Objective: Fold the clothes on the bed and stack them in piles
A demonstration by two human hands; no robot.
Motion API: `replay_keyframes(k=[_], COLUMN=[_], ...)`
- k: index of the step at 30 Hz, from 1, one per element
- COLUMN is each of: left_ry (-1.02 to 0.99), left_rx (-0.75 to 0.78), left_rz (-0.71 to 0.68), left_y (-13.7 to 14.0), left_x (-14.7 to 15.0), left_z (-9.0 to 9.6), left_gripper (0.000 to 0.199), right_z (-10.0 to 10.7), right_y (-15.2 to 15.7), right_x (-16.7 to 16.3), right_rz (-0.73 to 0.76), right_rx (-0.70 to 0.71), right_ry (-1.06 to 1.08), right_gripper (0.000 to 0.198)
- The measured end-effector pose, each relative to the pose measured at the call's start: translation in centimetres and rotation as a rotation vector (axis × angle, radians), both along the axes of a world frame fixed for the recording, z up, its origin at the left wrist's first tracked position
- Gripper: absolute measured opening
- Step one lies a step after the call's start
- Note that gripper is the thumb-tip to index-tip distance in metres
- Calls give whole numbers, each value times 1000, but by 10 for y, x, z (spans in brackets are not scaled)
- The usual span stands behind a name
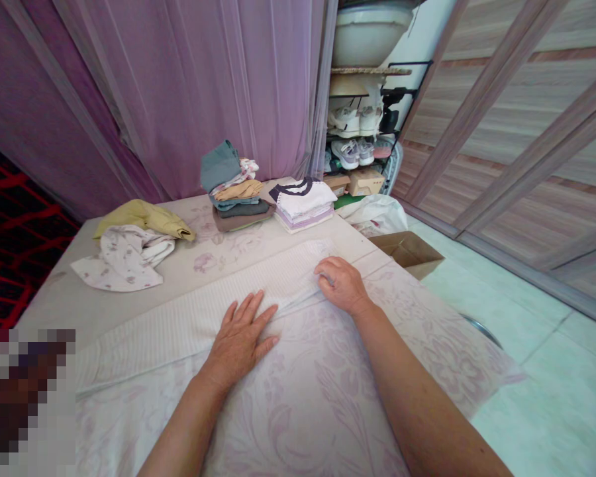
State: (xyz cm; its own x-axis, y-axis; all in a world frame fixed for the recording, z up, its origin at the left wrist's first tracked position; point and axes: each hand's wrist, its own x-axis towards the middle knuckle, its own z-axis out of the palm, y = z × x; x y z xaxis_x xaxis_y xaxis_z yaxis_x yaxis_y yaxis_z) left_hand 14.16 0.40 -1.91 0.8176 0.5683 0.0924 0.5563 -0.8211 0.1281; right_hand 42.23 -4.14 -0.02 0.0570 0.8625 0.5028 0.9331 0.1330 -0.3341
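Observation:
A long, pale striped garment [189, 318], which looks like trousers folded lengthwise, lies stretched across the flower-patterned bed cover [298, 397]. My left hand [241, 334] rests flat on its near edge, fingers spread. At the garment's right end, my right hand [342, 283] has its fingers curled in a pinch at the near edge of the cloth. Beyond it stand a stack of coloured folded clothes [236, 192] and a stack of white and lilac folded tops [305, 202]. A crumpled mustard garment [144, 218] and a pale printed garment [126, 258] lie at the far left.
Purple curtains [203, 86] hang behind the bed. To the right are a shoe rack [362, 136], a white plastic bag [377, 213], an open brown paper bag [407, 252] on the tiled floor [561, 371], and a wood-grain wardrobe [516, 132].

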Motion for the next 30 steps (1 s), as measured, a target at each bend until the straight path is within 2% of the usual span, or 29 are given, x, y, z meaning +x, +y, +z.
replay_keyframes(k=[3, 7, 13, 19, 21, 24, 30], left_ry=[31, 41, 3, -30, -47, -95, -291], left_rx=[-15, -44, -41, -59, -66, -70, -65], left_rz=[-25, -48, -32, -31, -26, -12, 139], left_y=[-1, -4, -5, -5, -5, -5, -1], left_x=[1, 4, 4, 3, 2, 3, 9], left_z=[2, 4, 3, 2, 2, 1, 1], left_gripper=[53, 52, 53, 59, 62, 56, 31], right_z=[0, -5, -6, -4, -4, -1, 3], right_y=[3, 5, 4, 4, 4, 3, 0], right_x=[-15, -23, -23, -21, -20, -19, -21], right_rz=[170, 239, 271, 238, 251, 279, 247], right_rx=[-53, -153, -228, -127, -136, -213, -281], right_ry=[7, -18, -43, -83, -94, -99, -58], right_gripper=[17, 15, 21, 23, 23, 24, 21])
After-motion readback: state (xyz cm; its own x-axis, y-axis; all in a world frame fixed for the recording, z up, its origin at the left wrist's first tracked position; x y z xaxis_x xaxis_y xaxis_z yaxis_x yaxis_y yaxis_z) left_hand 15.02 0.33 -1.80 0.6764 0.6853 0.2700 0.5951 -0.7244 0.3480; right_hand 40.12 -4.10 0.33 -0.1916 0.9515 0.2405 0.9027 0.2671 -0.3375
